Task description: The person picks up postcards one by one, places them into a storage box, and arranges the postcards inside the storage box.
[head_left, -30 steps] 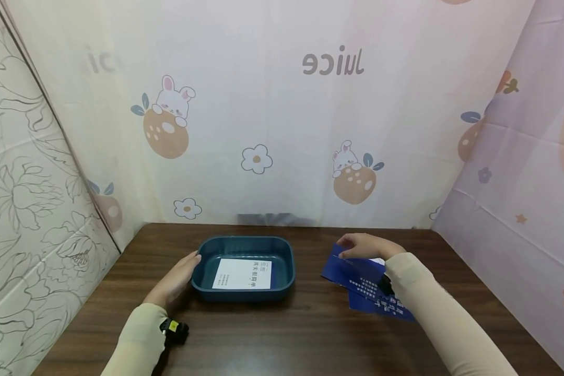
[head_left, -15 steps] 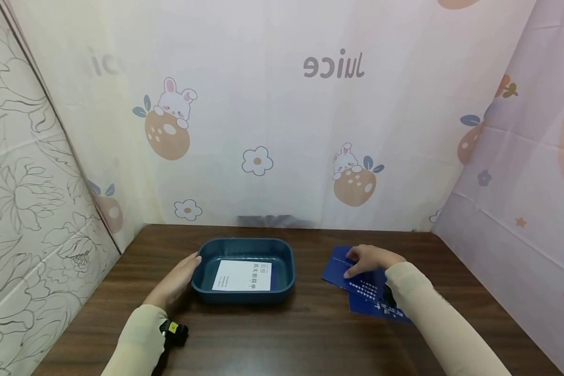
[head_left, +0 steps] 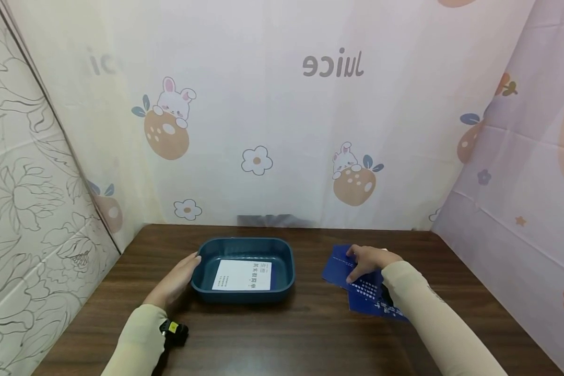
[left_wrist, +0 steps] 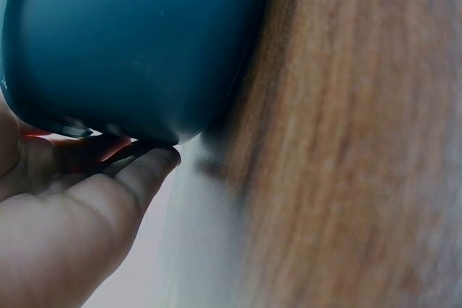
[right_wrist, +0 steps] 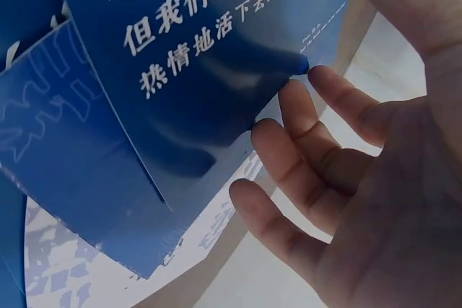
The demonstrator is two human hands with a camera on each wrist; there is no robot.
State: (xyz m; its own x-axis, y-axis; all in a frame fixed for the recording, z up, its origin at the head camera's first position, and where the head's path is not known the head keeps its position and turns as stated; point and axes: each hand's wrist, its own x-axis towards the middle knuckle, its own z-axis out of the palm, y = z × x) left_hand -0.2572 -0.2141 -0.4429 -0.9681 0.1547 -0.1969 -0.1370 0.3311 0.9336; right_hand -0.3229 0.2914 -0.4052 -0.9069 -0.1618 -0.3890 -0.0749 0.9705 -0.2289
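My left hand (head_left: 174,279) rests at the left side of a dark teal tray (head_left: 244,296). In the left wrist view its fingertips touch the tray's outer wall (left_wrist: 137,41). A white card (head_left: 242,275) with dark print lies flat inside. On the right, my right hand (head_left: 371,259) is over overlapping blue cards (head_left: 336,267), thumb and fingers spread apart. The right wrist view shows fingertips (right_wrist: 268,138) touching the edge of the top blue card (right_wrist: 195,41), which bears white writing. The thumb's tip is cut off there. Other cards lie partly covered beneath it.
The brown wooden table (head_left: 272,339) carries the tray and cards. A printed curtain (head_left: 286,120) hangs along its back edge, and others hang at both sides. A small black device (head_left: 175,332) is strapped to the left wrist.
My right hand has lowered onto the blue cards and shifted slightly left, its thumb opening toward the near edge. The left hand and tray have stayed still.
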